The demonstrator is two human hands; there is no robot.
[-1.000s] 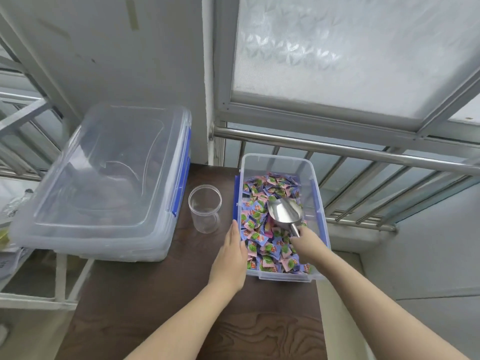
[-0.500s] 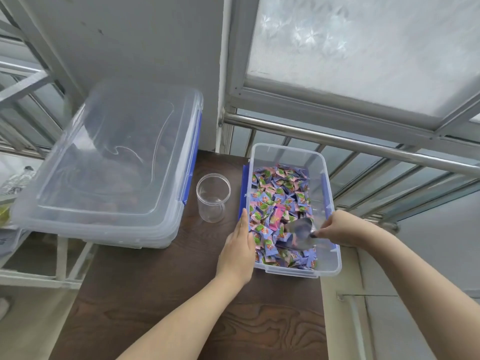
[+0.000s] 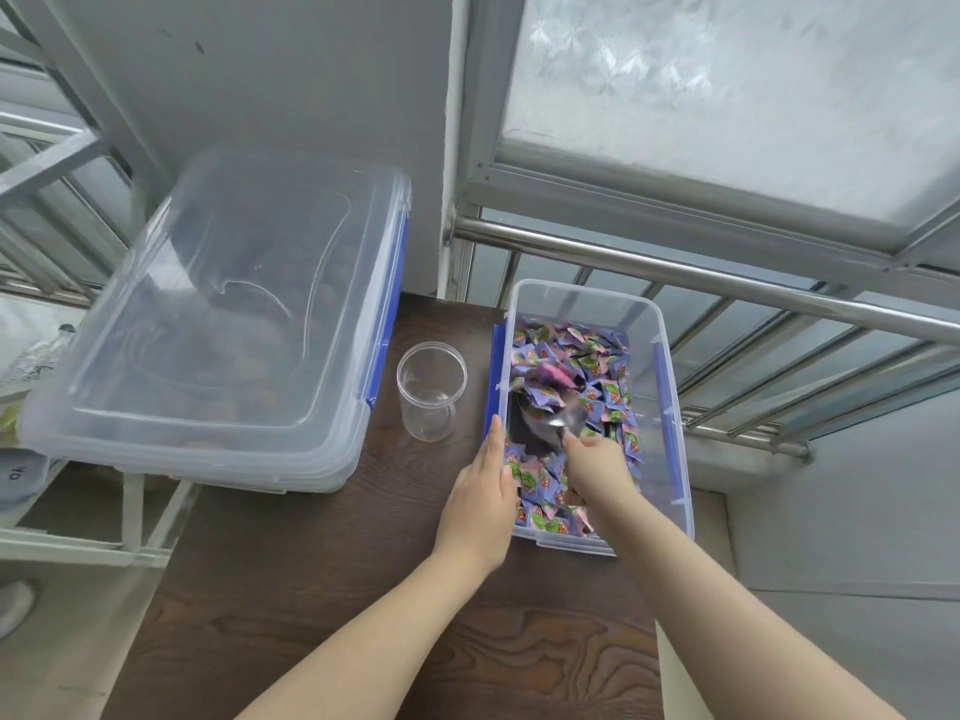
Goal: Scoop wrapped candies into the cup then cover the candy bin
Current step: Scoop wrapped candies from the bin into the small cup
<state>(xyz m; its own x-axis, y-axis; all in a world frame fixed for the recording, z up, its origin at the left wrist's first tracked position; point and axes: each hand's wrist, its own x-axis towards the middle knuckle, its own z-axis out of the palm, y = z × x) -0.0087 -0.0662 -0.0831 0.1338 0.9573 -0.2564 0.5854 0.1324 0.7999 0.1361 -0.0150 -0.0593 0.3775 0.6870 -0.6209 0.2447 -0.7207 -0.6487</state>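
a: what changed?
b: right hand (image 3: 592, 459), clamped on the scoop (image 3: 563, 415), swung in and dug into the candies (image 3: 597, 376).
a: the left hand (image 3: 480, 493)?
b: flat against the bin (image 3: 670, 407). cup (image 3: 431, 389) on the counter (image 3: 322, 589) is empty.

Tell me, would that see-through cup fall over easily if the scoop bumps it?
Probably, yes. The cup looks like thin clear plastic and is empty, so it is likely very light. It stands upright on the table with nothing holding it: the left hand rests against the candy bin instead. Once candies fill it, it should sit steadier.
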